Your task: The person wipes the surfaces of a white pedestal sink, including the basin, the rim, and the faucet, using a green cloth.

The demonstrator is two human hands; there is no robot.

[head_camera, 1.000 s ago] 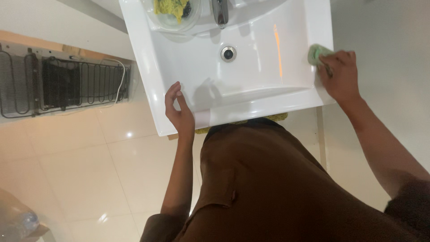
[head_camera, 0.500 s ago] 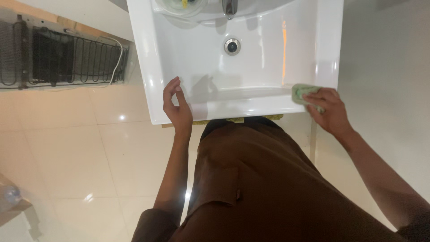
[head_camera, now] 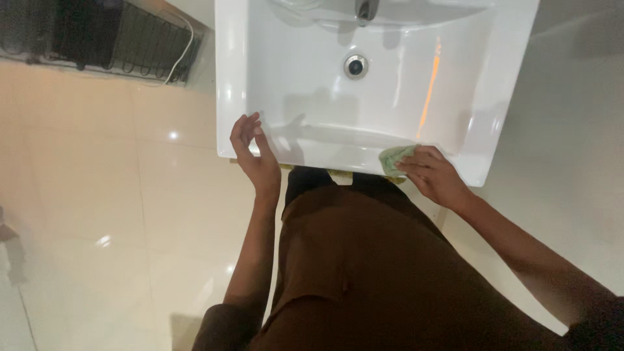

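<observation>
A white rectangular sink [head_camera: 234, 84] carried the things, its basin bare but for a round metal drain [head_camera: 355, 65] toward the far side and a tap [head_camera: 365, 9] at the far edge. A green cloth [head_camera: 394, 158] lay on its near rim, right of centre. Glossy cream floor tiles [head_camera: 130, 214] spread below, with a black wire rack [head_camera: 130, 42] at far left.

A black wire rack [head_camera: 130, 42] lies on the glossy cream tiled floor [head_camera: 97, 214].

No packages, labels, signs or screens in view.
</observation>
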